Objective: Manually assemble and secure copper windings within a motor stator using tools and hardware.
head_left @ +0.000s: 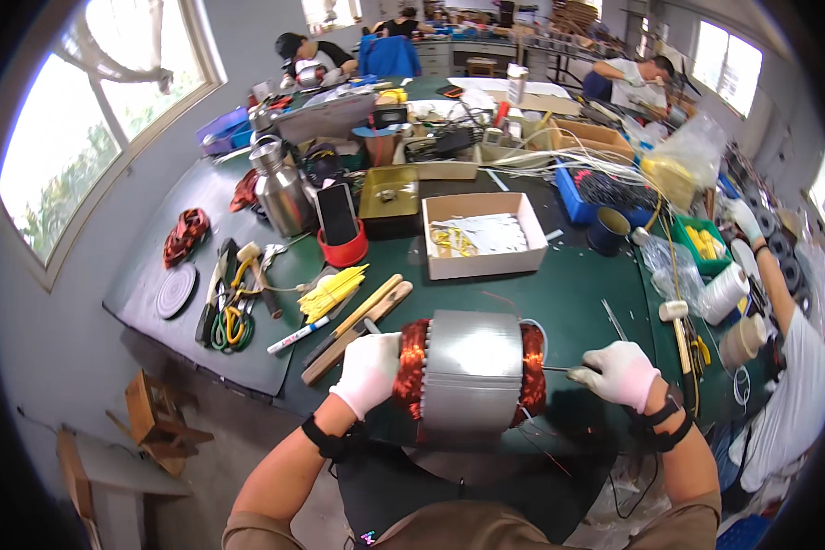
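Observation:
A motor stator (473,367) with a grey metal core lies on its side at the table's near edge. Copper windings (412,371) bulge from both its ends, and loose copper wires hang at its right. My left hand (368,374), in a white glove, is closed against the left winding; a short grey end sticks up from its fingers, the rest hidden. My right hand (616,374), also gloved, pinches a thin dark rod (555,369) that reaches to the right winding. A white loop of thin tubing stands at that end.
Behind the stator stands a white box (484,261) of paper slips. To the left lie wooden sticks (362,321), yellow sleeves (332,291), a marker, pliers and a red phone holder (343,246). A mallet (675,321) and scissors lie right. A co-worker's arm (779,284) reaches in at far right.

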{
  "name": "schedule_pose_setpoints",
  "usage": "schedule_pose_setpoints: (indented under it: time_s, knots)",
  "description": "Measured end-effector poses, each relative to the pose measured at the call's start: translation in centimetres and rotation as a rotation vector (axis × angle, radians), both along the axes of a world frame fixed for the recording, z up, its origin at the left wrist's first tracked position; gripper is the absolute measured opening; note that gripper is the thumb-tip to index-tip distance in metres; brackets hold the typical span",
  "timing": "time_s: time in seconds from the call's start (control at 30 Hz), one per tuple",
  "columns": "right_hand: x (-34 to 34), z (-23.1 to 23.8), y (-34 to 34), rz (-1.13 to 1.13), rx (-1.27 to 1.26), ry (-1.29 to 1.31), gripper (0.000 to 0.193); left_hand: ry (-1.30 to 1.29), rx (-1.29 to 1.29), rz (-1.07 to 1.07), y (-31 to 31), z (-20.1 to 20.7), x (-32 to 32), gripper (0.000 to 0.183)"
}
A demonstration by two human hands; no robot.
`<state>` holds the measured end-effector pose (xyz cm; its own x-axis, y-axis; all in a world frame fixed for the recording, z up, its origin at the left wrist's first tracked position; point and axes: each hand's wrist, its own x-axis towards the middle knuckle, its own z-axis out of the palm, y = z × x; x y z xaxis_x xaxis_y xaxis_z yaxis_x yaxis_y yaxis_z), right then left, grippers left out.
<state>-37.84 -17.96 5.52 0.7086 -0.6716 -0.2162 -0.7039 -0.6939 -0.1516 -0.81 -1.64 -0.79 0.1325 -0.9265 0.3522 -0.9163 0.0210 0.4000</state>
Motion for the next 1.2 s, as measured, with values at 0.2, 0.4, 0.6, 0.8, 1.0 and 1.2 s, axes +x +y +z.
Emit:
schedule_pose_setpoints:
  time_s: [0.2, 0.4, 0.6, 0.8, 1.0, 1.2]
  knots:
    - [-5.0, -0.3, -1.9, -0.084, 0.189, -0.096, 0.042, 0.428, 0.159, -0.035, 1.0, -0.3, 1.6, 0.022]
    - [-13.1, -5.4, -2.0, -0.414, 0.202, -0.333, 0.027, 0.004, 0.083, -0.173, 1.9, -3.1, 6.2, 0.028]
    - [-1.8, -1.3, 1.7, -0.224, -0.051, -0.565, 0.025, -0.376, 0.13, -0.263, 0.9, -3.7, 5.3, 0.007]
    - [7.3, 4.2, 5.3, 0.019, -0.151, -0.63, 0.025, -0.081, 0.12, -0.005, 5.0, -2.4, 6.4, 0.005]
    - [13.7, 2.9, 4.8, -0.257, 0.002, -0.905, 0.024, 0.237, -0.005, -0.131, 4.3, -1.7, 6.1, 0.017]
    - [13.0, 1.6, 3.8, -0.254, -0.035, -0.848, 0.028, 0.256, 0.011, -0.207, 2.5, -1.4, 5.9, 0.019]
